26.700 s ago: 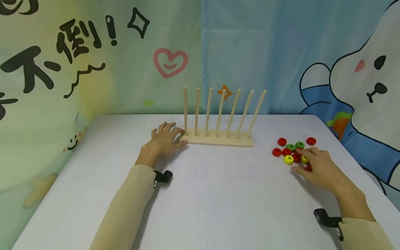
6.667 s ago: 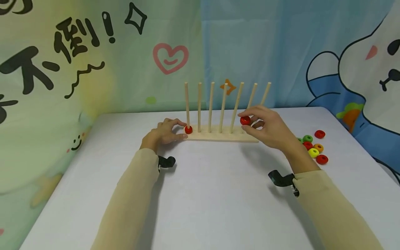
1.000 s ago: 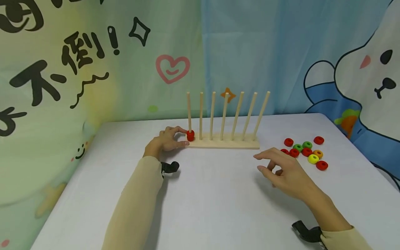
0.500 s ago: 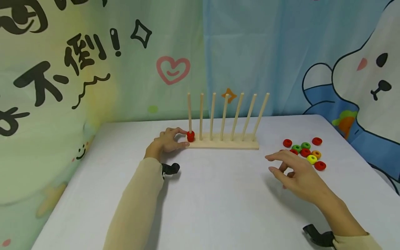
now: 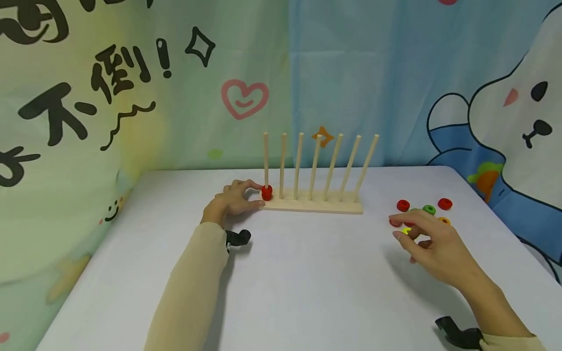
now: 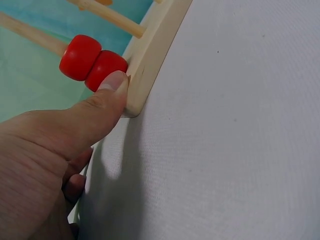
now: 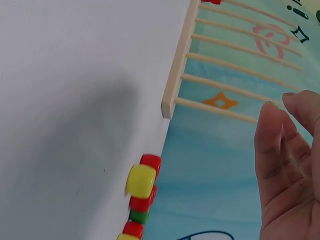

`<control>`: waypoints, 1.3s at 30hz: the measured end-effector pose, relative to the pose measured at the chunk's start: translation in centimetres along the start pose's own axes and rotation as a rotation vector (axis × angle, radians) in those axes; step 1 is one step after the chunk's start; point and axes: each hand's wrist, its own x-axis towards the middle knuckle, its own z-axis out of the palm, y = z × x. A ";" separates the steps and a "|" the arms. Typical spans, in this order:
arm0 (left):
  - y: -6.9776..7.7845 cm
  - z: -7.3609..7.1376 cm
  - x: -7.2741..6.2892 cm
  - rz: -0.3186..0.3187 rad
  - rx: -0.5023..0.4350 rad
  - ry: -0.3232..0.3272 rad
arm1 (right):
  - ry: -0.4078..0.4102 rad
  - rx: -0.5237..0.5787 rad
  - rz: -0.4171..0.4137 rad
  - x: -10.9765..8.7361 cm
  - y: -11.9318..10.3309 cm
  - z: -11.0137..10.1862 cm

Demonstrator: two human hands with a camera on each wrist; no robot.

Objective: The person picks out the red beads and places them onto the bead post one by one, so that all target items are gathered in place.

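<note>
A wooden peg rack (image 5: 316,206) with several upright pegs stands near the back of the table. Two red beads (image 5: 266,193) are stacked on its leftmost peg, down at the base. My left hand (image 5: 231,199) grips the left end of the base, with the thumb (image 6: 107,97) at the lower red bead in the left wrist view. To the right, my right hand (image 5: 443,248) hovers by the loose beads with thumb and index finger apart and nothing between them. It partly covers those beads; a yellow bead (image 5: 406,230) shows past its fingers.
Loose beads lie at the right of the white table (image 5: 307,292): red ones (image 5: 403,205), a green bead (image 5: 429,209) and an orange bead (image 5: 445,221). The right wrist view shows a yellow bead (image 7: 141,181) among them. A printed curtain (image 5: 342,73) hangs behind.
The leftmost peg went from bare to one red bead, then two. My right hand, earlier pinching a red bead by the rack, has moved right to the loose beads. The left hand stays.
</note>
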 end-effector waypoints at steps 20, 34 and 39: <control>-0.6 0.4 0.0 0.031 -0.006 0.007 | 0.136 -0.164 0.027 -2.6 3.6 -1.7; -0.2 -0.1 0.1 0.027 0.015 0.025 | 0.137 -0.232 0.181 -2.8 6.2 -2.3; -0.3 0.0 0.1 0.026 0.020 0.010 | 0.083 -0.285 0.289 -3.8 7.7 -2.8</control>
